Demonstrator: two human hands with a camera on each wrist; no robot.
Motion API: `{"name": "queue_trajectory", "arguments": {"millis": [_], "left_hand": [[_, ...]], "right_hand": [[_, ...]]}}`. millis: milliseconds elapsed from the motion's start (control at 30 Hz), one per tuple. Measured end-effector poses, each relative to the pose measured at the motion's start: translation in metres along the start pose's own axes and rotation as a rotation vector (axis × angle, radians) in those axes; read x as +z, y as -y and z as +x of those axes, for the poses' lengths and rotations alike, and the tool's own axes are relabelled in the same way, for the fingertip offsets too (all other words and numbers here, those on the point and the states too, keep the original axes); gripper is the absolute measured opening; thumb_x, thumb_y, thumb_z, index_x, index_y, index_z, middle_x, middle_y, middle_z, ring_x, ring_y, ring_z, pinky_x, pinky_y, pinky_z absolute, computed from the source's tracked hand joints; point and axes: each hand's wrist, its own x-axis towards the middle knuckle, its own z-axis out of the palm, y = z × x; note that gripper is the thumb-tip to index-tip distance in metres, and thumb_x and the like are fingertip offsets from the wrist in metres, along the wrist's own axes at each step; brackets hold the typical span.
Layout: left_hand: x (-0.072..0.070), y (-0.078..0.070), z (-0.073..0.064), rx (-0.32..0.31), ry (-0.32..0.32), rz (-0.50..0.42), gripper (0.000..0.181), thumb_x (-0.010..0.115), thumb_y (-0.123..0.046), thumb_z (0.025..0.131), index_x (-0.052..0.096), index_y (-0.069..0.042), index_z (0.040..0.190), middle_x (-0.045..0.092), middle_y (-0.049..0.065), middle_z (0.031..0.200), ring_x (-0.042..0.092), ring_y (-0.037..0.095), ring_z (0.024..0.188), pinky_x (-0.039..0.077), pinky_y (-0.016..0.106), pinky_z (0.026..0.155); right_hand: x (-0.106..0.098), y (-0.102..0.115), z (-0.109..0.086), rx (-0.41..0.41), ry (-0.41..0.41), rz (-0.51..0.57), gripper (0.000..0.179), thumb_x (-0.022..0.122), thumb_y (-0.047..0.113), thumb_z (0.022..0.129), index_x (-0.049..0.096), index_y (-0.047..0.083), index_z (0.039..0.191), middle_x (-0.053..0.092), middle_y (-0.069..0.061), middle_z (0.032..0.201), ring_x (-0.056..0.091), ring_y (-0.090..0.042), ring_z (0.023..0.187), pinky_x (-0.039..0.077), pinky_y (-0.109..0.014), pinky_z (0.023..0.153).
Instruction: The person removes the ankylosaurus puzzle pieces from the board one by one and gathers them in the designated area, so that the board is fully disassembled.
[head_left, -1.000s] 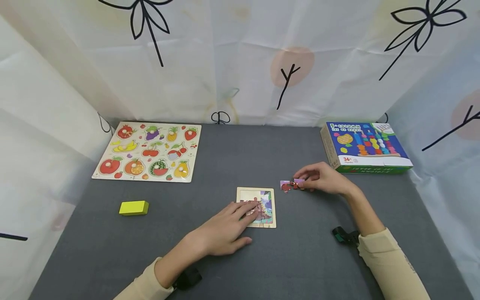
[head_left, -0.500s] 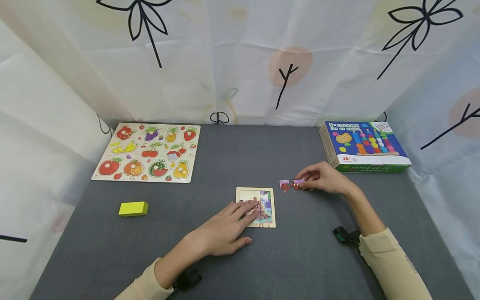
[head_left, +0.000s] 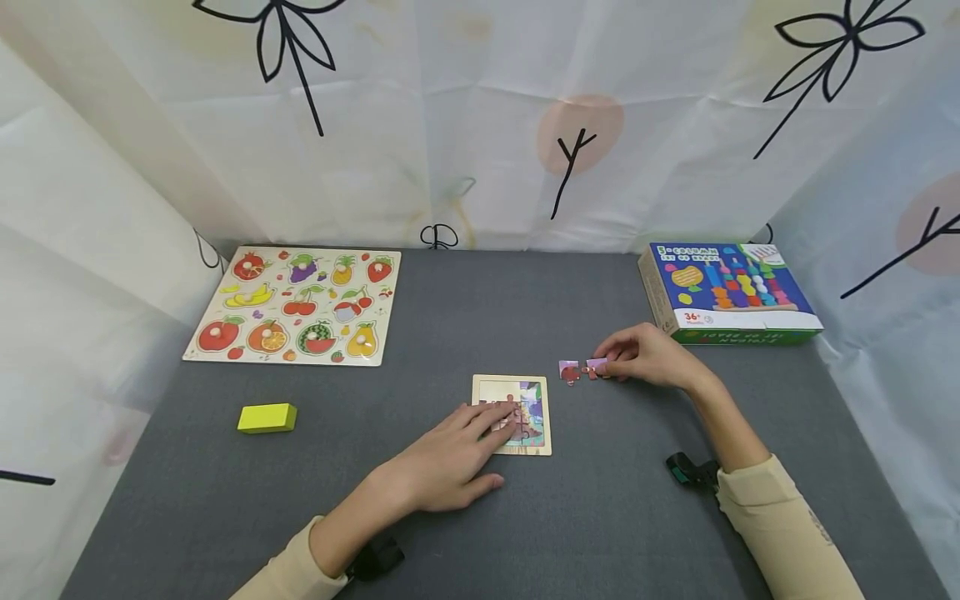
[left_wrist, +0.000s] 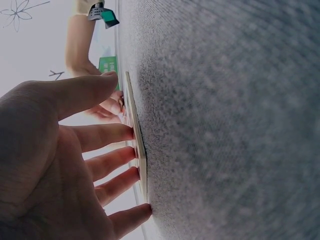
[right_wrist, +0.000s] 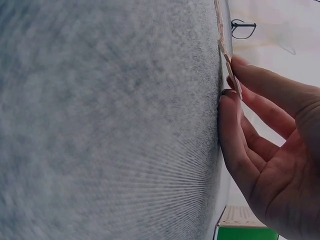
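Note:
In the head view, my left hand (head_left: 442, 467) lies with its fingers outstretched over a small wooden jigsaw board (head_left: 498, 388) that holds some fitted pieces. Its fingertips touch the board in the left wrist view, covering part of the picture. To the right, my right hand (head_left: 648, 358) pinches a thin jigsaw piece (head_left: 596, 367) by its edge, just above the cloth. The right wrist view shows that piece (right_wrist: 233, 80) tilted between thumb and fingers. Beside it on the left is another purple and red-brown jigsaw piece (head_left: 569, 372).
A fruit peg puzzle board (head_left: 345, 333) sits at the back left, with a yellow block (head_left: 267, 417) in front of it. A blue toy box (head_left: 735, 292) stands at the back right, behind my right hand. White curtains (head_left: 480, 125) enclose the grey table (head_left: 480, 308).
My right hand has shifted very slightly rightward at the jigsaw piece. My left hand stays in place on the jigsaw board.

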Motion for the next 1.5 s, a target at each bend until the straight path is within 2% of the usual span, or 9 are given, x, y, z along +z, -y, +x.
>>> {"name": "queue_trajectory", "arguments": {"millis": [300, 733, 1167, 1500], "left_hand": [[0.001, 0.0, 0.0, -0.001, 0.0, 0.009, 0.072, 0.062, -0.046, 0.109, 0.039, -0.013, 0.169, 0.029, 0.006, 0.181, 0.034, 0.029, 0.164, 0.034, 0.048, 0.133], [0.0, -0.001, -0.001, -0.002, -0.004, 0.012, 0.071, 0.063, -0.046, 0.109, 0.042, -0.012, 0.168, 0.03, 0.007, 0.18, 0.035, 0.029, 0.163, 0.035, 0.049, 0.133], [0.0, -0.002, 0.0, -0.001, -0.003, 0.017, 0.071, 0.063, -0.045, 0.109, 0.041, -0.012, 0.168, 0.028, 0.006, 0.181, 0.034, 0.03, 0.164, 0.034, 0.049, 0.133], [0.0, -0.002, 0.0, 0.003, -0.01, 0.008, 0.07, 0.063, -0.044, 0.109, 0.041, -0.012, 0.168, 0.028, 0.007, 0.181, 0.034, 0.03, 0.164, 0.035, 0.049, 0.133]], "right_hand": [[-0.001, 0.001, -0.001, 0.007, -0.024, -0.07, 0.018, 0.084, 0.015, 0.095, 0.082, 0.002, 0.107, 0.075, -0.007, 0.087, 0.06, -0.006, 0.072, 0.05, -0.021, 0.063], [-0.002, -0.004, -0.003, 0.012, -0.032, -0.026, 0.019, 0.085, 0.013, 0.094, 0.082, 0.003, 0.109, 0.076, -0.009, 0.09, 0.064, -0.008, 0.074, 0.053, -0.021, 0.066], [-0.003, -0.002, -0.009, 0.042, -0.02, -0.123, 0.021, 0.088, 0.018, 0.093, 0.081, 0.004, 0.107, 0.074, -0.005, 0.091, 0.061, -0.009, 0.079, 0.052, -0.02, 0.068], [-0.013, -0.008, -0.018, 0.041, -0.025, -0.098, 0.021, 0.088, 0.016, 0.092, 0.081, 0.003, 0.108, 0.073, -0.005, 0.091, 0.061, -0.005, 0.078, 0.052, -0.019, 0.068]]}}
